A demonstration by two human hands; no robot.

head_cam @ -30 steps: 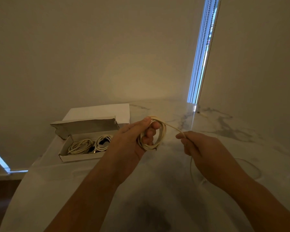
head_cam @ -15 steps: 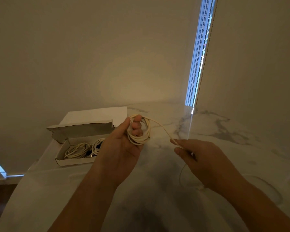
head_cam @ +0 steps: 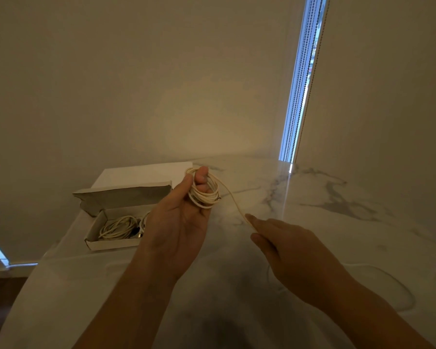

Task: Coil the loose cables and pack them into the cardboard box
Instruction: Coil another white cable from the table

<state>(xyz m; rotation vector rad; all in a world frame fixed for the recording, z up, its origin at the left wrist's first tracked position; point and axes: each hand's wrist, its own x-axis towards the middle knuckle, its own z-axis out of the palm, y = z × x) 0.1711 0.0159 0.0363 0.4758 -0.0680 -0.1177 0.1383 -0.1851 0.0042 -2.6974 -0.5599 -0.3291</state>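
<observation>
My left hand is raised above the marble table, fingers wrapped inside a coil of white cable. A strand of that cable runs down and right from the coil to my right hand, which pinches it between thumb and fingers. The loose tail of the cable loops on the table to the right of my right forearm. The open cardboard box lies at the left, lid flap standing up behind it, with coiled white cables inside.
The white marble table meets a plain wall at the back. A narrow window strip with bead chains stands at the back right. The table's curved left edge drops to a dark floor.
My left hand has turned palm-up and moved left with the coil. My right hand has dropped lower and to the right, drawing the strand out longer.
</observation>
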